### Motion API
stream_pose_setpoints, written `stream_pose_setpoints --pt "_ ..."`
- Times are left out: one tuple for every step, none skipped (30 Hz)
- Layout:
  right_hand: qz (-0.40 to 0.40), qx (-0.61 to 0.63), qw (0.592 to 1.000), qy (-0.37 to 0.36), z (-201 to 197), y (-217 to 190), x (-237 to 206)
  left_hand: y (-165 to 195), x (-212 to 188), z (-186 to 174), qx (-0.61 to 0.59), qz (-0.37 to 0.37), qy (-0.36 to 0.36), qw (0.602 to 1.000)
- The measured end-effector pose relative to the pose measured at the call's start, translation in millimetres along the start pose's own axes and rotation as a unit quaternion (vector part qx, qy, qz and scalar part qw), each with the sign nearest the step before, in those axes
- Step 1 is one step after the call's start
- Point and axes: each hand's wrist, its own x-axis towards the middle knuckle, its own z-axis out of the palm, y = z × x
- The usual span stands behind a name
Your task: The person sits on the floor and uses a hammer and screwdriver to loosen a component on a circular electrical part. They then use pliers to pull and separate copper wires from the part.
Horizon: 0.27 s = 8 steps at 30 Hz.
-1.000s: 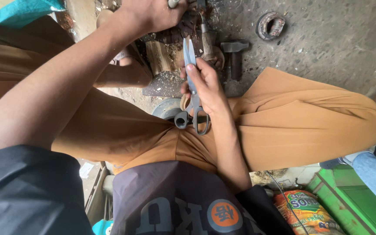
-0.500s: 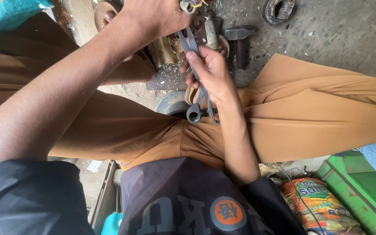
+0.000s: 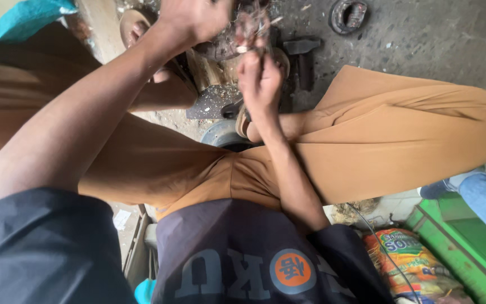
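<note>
My right hand [image 3: 260,76] pinches a small blurred metal piece [image 3: 248,34] at twelve o'clock, above my knees. My left hand [image 3: 195,19] is curled shut just beside it at eleven; its contents I cannot tell. A hammer [image 3: 302,48] lies at one o'clock on the floor [image 3: 423,39].

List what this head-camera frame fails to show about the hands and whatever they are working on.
- Left hand: its fingers are cut off by the top edge, so its grip is unknown.
- Right hand: motion-blurred; whether it holds a tool cannot be told.
- Workpiece between the hands: blurred and partly covered by both hands.
- Hammer on the floor: handle in shadow, only its outline is readable.
</note>
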Motion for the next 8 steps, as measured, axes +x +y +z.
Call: stream_pose_setpoints --pt "0.058 0.024 0.998 -0.005 2.2 -5.5 -6.1 -1.3 -10.9 -2.4 0.027 0.006 0.019 0.999" --pt "0.101 0.045 0.994 -0.001 1.6 -12.5 -9.5 -3.8 -2.3 -9.3 0.056 0.028 0.044 0.997" --pt "0.149 0.063 0.987 0.004 0.2 -17.3 -7.2 -6.0 8.8 -15.7 0.054 0.040 0.073 0.995" --pt "0.196 0.073 0.978 0.001 -0.3 -17.7 -2.6 -7.2 7.2 -16.9 0.046 0.041 0.097 0.993" --pt "0.252 0.083 0.964 -0.006 0.6 -16.4 -4.3 -7.9 -2.5 -14.1 0.036 0.033 0.115 0.992" --pt "0.304 0.096 0.948 -0.008 3.1 -12.7 -4.1 -11.0 -6.8 -13.3 0.059 0.037 0.102 0.992" --pt "0.320 0.103 0.941 -0.023 1.2 -8.8 3.0 -15.7 -3.5 -15.8 0.083 0.047 0.092 0.991" --pt "0.340 0.110 0.933 -0.039 -5.8 -5.8 7.6 -18.0 -3.5 -16.7 0.105 0.056 0.079 0.990"
